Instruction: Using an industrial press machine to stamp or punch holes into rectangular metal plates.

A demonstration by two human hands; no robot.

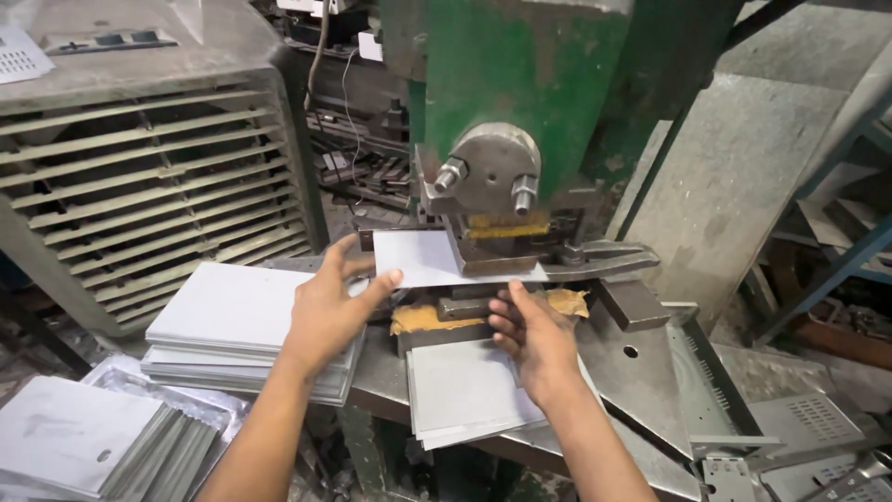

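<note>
At frame centre, the left hand (327,307) and right hand (534,336) pinch a thin, stiff grey metal sheet (437,258) by its edges, probably sharp, under the green press (520,84).

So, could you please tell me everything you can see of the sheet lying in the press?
The sheet is a flat, pale grey rectangle, apparently thin metal. It lies level on the press bed, its right end under the green press's tooling. The left hand grips its left edge; the right hand reaches just beneath its front edge.
</note>
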